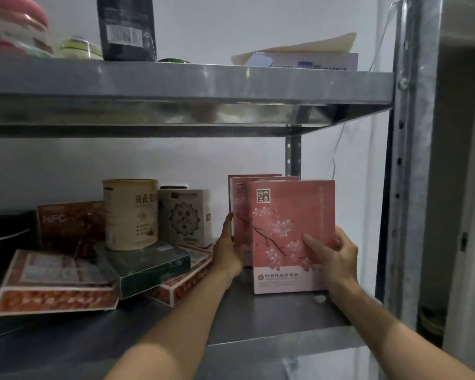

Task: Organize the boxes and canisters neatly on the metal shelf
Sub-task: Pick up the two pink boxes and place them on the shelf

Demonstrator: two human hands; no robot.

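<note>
The front pink box (288,229) stands upright on the metal shelf (258,319), at about four o'clock from the middle of the view, near the right-hand post; the right hand (332,259) grips it, thumb across its face and fingers wrapped round its right edge, apparently to slide it square against the two rear pink boxes (240,215); the left hand (228,250), at nine o'clock of that stack, lies flat with fingers straight against the stack's left side, clasping nothing, seemingly as a stop so the row cannot skew; at eight o'clock lies a jumble; a cream canister (130,215) sits on a tilted green box (148,267), which lies across flat orange boxes (52,286); a white patterned box (185,218) stands just beside the canister at its three o'clock; these look not yet sorted.
</note>
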